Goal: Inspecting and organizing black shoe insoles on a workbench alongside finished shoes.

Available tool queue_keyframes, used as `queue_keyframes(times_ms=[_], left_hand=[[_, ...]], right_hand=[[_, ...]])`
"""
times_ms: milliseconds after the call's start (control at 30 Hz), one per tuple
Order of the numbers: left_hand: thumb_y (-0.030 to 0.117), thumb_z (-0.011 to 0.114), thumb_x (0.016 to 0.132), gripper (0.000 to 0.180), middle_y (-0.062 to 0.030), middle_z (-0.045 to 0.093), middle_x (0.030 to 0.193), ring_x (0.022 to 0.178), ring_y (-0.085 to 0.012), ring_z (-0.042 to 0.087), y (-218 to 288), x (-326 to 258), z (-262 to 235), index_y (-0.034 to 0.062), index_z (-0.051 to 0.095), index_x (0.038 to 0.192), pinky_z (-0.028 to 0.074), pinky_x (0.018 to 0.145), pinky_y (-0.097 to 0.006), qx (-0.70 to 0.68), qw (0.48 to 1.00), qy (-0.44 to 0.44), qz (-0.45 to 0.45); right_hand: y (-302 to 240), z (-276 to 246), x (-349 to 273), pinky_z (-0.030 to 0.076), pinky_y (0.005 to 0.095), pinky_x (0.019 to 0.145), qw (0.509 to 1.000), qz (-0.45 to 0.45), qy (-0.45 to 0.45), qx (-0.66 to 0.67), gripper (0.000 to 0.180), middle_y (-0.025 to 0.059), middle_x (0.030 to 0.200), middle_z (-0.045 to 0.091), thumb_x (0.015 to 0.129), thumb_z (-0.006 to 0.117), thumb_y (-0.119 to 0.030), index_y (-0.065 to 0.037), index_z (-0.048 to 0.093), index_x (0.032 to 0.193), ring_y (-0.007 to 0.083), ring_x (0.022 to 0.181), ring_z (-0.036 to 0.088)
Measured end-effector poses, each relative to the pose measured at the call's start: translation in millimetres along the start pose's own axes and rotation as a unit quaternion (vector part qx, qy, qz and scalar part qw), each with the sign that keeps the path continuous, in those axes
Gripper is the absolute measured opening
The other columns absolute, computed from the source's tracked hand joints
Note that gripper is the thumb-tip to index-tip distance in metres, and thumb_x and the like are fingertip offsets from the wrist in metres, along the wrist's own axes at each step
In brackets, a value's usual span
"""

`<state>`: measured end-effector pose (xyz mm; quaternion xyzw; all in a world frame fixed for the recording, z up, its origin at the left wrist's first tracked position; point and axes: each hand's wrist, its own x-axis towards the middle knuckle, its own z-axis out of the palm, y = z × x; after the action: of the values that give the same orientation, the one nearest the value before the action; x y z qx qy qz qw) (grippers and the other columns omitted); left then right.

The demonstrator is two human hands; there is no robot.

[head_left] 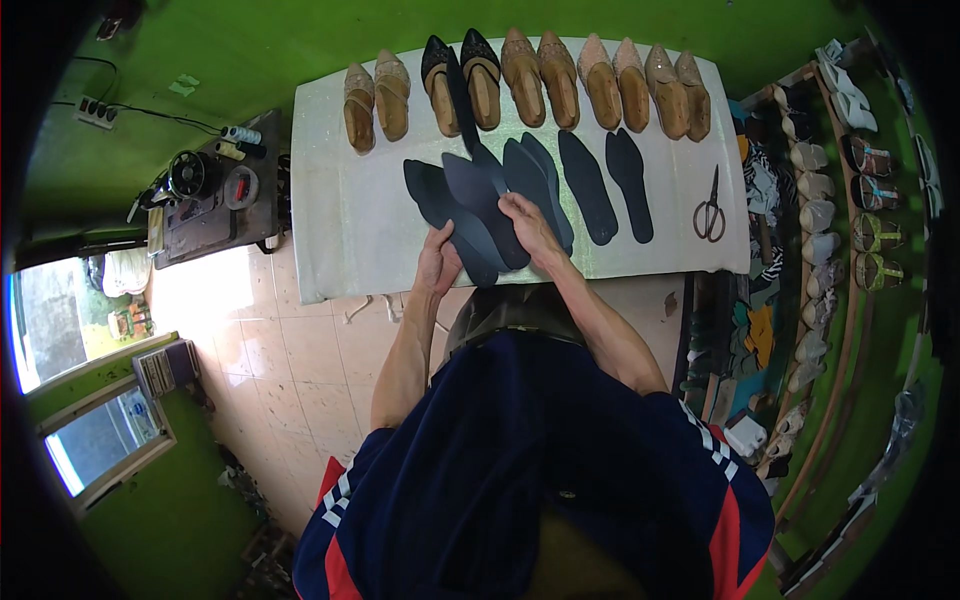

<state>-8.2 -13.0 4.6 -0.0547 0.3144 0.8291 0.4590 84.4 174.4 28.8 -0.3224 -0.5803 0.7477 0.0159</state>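
Over the near edge of the white table, my left hand (437,262) grips the edge of a dark shoe insole (450,215), thumb on top. My right hand (528,228) is closed on the edge of a second dark insole (482,205), which overlaps the first. Both are long, with pointed toes. Just right of my right hand lies an overlapping pair of dark insoles (535,165). Farther right, two single insoles (588,188) (628,170) lie flat. A narrow dark piece (462,105) reaches up between the black shoes; its kind is unclear.
Pointed slip-on shoes (529,80) line the table's (340,220) far side. Black-handled scissors (711,215) lie at its right. A sewing machine table (215,210) stands left, with thread spools (240,135). Racks of sandals (868,160) run along the right wall.
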Motion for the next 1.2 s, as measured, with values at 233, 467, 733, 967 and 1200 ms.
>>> queue_keyframes(times_ms=[233, 467, 733, 967, 1200], left_hand=[[0.015, 0.058, 0.108, 0.048, -0.0116, 0.059, 0.147, 0.133, -0.0249, 0.059, 14.9, -8.3, -24.2, 0.0041, 0.044, 0.152, 0.049, 0.114, -0.042, 0.051, 0.997, 0.053, 0.023], [0.017, 0.06, 0.107, 0.043, -0.0124, 0.064, 0.139, 0.125, -0.0239, 0.064, 34.8, -16.7, -49.0, 0.0023, 0.051, 0.147, 0.053, 0.109, -0.04, 0.049, 0.993, 0.097, 0.056], [0.015, 0.061, 0.107, 0.035, -0.0108, 0.065, 0.135, 0.123, -0.023, 0.065, 14.0, 2.4, -34.7, 0.0036, 0.055, 0.14, 0.053, 0.107, -0.039, 0.031, 0.995, 0.09, 0.033], [0.029, 0.057, 0.109, 0.039, -0.0099, 0.066, 0.135, 0.121, -0.0245, 0.066, 1.2, 10.4, -20.4, 0.0031, 0.055, 0.139, 0.054, 0.105, -0.041, 0.017, 0.997, 0.058, -0.036], [0.044, 0.047, 0.111, 0.053, -0.0135, 0.063, 0.139, 0.132, -0.0298, 0.059, 7.7, 12.5, -1.7, 0.0015, 0.053, 0.142, 0.046, 0.114, -0.047, -0.05, 0.996, 0.037, -0.061]], right_hand=[[9.4, -8.8, 23.5, 0.038, 0.0294, 0.11, 1.0, 0.01, 0.009, -0.017, 0.049, 0.0105, 0.131, 0.065, 0.107, 0.059, -0.037, 0.002, 0.06, 0.137, 0.0182, 0.128, 0.055], [42.1, -3.3, 12.1, 0.047, 0.044, 0.108, 0.901, -0.179, 0.124, -0.375, 0.038, 0.0224, 0.135, 0.065, 0.103, 0.06, -0.027, 0.0, 0.068, 0.129, 0.0387, 0.124, 0.061], [33.3, 16.5, 2.5, 0.054, 0.0313, 0.08, 0.988, -0.018, -0.074, -0.137, 0.036, 0.0084, 0.098, 0.075, 0.101, 0.068, -0.027, 0.002, 0.072, 0.122, 0.0162, 0.084, 0.069], [25.8, -1.1, -1.2, 0.051, 0.0271, 0.082, 0.986, -0.008, -0.1, -0.133, 0.037, 0.006, 0.106, 0.073, 0.102, 0.068, -0.023, 0.004, 0.069, 0.127, 0.0116, 0.093, 0.064], [21.6, -22.1, 5.4, 0.055, 0.0315, 0.079, 0.99, -0.008, -0.082, -0.114, 0.037, 0.0084, 0.111, 0.073, 0.1, 0.07, -0.022, 0.0, 0.068, 0.13, 0.0161, 0.092, 0.068]])
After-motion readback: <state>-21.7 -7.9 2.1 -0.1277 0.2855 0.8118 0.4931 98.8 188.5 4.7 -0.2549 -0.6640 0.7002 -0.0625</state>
